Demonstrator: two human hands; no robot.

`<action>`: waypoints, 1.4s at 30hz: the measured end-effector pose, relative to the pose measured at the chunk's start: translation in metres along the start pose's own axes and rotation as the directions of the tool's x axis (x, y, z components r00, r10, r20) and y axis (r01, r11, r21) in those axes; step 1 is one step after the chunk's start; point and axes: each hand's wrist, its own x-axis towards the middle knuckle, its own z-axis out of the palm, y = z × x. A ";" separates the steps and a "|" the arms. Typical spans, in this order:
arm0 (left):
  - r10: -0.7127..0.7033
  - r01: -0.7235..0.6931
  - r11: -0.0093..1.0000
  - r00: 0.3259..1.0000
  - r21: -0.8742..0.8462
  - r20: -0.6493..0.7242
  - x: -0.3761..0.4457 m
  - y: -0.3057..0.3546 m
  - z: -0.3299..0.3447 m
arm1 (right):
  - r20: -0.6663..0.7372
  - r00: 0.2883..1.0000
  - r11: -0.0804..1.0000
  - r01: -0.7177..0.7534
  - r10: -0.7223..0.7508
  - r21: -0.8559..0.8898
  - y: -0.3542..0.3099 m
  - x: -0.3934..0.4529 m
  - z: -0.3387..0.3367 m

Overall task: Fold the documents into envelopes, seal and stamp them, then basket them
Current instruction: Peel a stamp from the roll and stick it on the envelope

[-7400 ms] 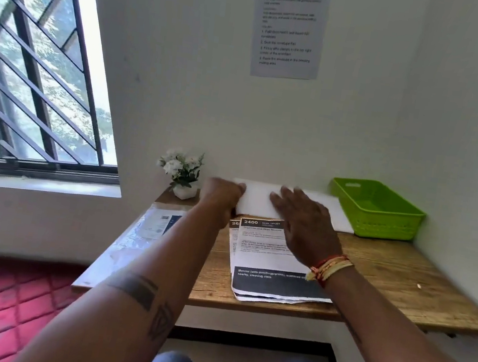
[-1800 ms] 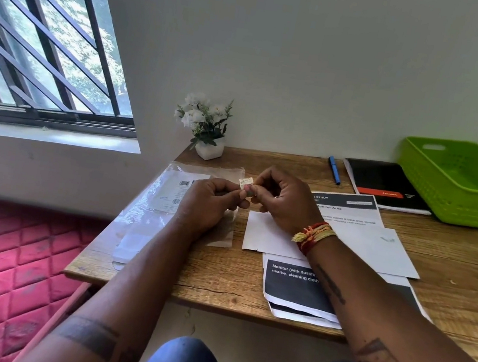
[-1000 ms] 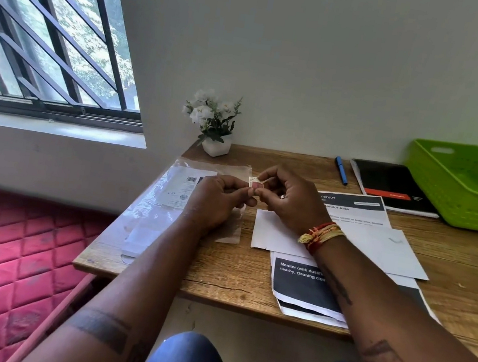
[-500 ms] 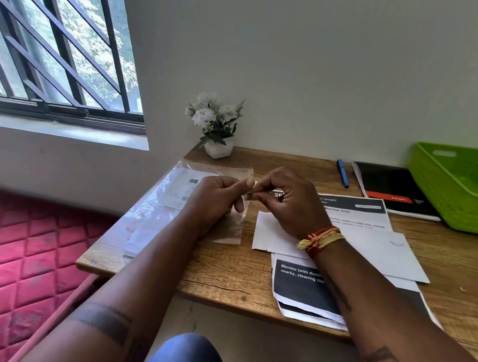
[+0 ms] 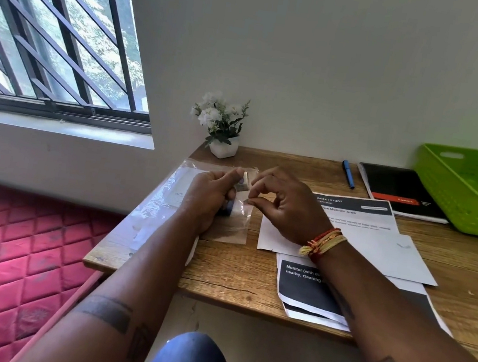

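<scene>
The green basket at the desk's far right shows only its bare floor, while the white envelope lies flat on printed documents mid-desk. Over a clear plastic sleeve the left hand pinches a small stamp; the right hand pinches something too small to identify. The wooden desk meets a white wall beside a barred window

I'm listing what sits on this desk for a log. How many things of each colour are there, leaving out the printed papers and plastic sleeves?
Green: 1, the basket
Blue: 1, the pen
Black: 1, the notebook
White: 2, the flower pot and the envelope
Total: 5
</scene>
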 end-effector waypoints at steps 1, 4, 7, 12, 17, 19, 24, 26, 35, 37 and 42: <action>0.002 -0.002 1.000 1.000 0.005 0.001 0.000 0.000 0.000 | -0.017 0.999 0.997 -0.041 0.042 0.059 0.000 0.000 0.000; 0.074 -0.070 0.961 0.997 0.269 -0.003 0.001 -0.005 0.005 | -0.026 0.948 0.875 -0.283 0.319 0.393 0.001 0.001 -0.007; 0.151 -0.144 0.805 0.988 0.575 0.036 0.000 -0.008 0.015 | 0.041 0.876 0.718 -0.421 0.481 0.554 0.009 0.000 -0.021; 0.181 -0.181 0.668 0.980 0.722 0.079 0.005 -0.013 0.017 | 0.146 0.836 0.681 -0.521 0.529 0.514 0.013 -0.013 -0.059; 0.235 -0.210 0.645 0.969 0.735 0.070 -0.004 -0.012 0.022 | 0.274 0.803 0.749 -0.594 0.529 0.295 0.021 -0.048 -0.122; 0.363 -0.288 0.595 0.929 0.751 0.068 -0.008 -0.011 0.023 | 0.245 0.792 0.750 -0.609 0.559 0.257 0.026 -0.065 -0.150; 0.458 -0.569 0.365 0.799 0.737 0.390 -0.029 0.011 0.074 | 0.148 0.719 0.678 -0.692 0.679 0.250 0.052 -0.099 -0.211; 0.433 -0.654 0.359 0.748 0.665 0.503 -0.044 0.017 0.117 | 0.152 0.696 0.661 -0.715 0.701 0.227 0.064 -0.106 -0.220; 0.159 -0.401 0.639 0.904 0.656 0.397 -0.062 -0.004 0.214 | 0.191 0.725 0.715 -0.687 0.662 0.128 0.083 -0.125 -0.198; 0.097 -0.340 0.700 0.916 0.628 0.389 -0.059 -0.005 0.213 | 0.145 0.745 0.716 -0.667 0.651 0.208 0.084 -0.130 -0.197; -0.042 -0.200 0.819 0.914 0.538 0.404 -0.054 0.002 0.213 | 0.102 0.775 0.698 -0.612 0.624 0.372 0.075 -0.130 -0.191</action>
